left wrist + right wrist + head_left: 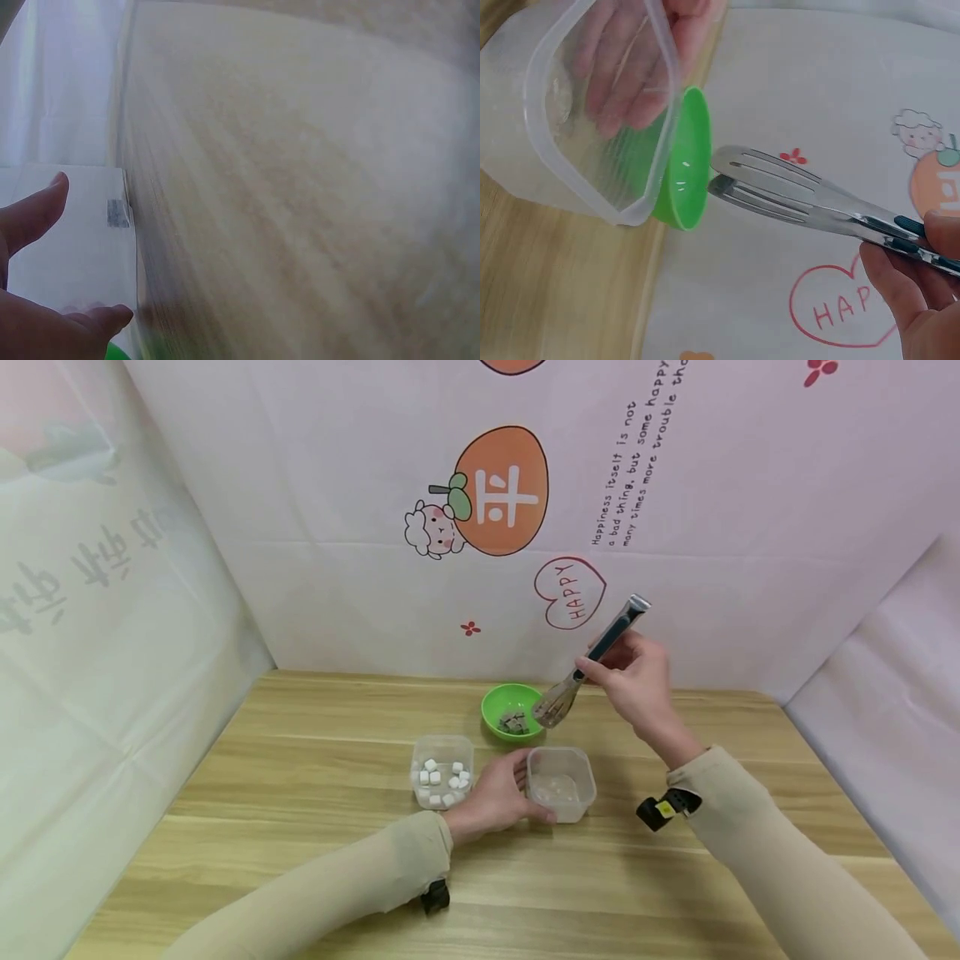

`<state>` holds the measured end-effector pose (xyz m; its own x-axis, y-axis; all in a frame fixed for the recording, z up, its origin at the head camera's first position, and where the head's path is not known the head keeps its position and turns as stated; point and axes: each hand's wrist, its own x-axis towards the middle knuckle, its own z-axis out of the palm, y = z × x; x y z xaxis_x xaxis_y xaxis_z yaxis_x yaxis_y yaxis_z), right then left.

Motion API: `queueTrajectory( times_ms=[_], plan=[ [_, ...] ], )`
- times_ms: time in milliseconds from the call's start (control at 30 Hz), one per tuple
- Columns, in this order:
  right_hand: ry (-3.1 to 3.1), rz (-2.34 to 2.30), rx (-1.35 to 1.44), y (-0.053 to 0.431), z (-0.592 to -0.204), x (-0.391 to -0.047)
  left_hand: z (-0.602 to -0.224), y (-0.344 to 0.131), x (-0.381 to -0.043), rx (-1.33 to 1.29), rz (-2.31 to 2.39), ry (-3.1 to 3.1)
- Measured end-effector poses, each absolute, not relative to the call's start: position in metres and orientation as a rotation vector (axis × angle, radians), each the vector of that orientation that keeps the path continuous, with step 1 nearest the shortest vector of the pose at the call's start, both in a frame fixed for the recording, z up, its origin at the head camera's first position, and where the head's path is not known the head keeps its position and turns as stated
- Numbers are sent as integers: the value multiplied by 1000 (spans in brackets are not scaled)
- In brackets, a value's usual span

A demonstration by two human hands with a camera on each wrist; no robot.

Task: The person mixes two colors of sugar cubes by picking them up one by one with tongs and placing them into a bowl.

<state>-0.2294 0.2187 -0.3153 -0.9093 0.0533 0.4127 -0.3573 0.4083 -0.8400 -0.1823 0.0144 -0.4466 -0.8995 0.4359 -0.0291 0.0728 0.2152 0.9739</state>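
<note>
Here, tongs (pixel 612 637) in right hand (pixel 637 683), brown pieces (pixel 513 722) in head view only

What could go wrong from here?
The tongs hang close to the bowl, so they might knock its rim and shift it. The left hand lies close beside the left box and could bump it, jostling its white cubes. That hand is also at the right box, so a slip might turn it.
</note>
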Motion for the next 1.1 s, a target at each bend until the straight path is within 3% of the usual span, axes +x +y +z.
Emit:
queueTrajectory(
  times_ms=[533,1100],
  plan=[
    [-2323,1335,256,188,-334,-259,-446,13,-183,503,1733,2195],
    [-2262,1287,371,188,-334,-249,-447,13,-183,506,1751,2165]
  ],
)
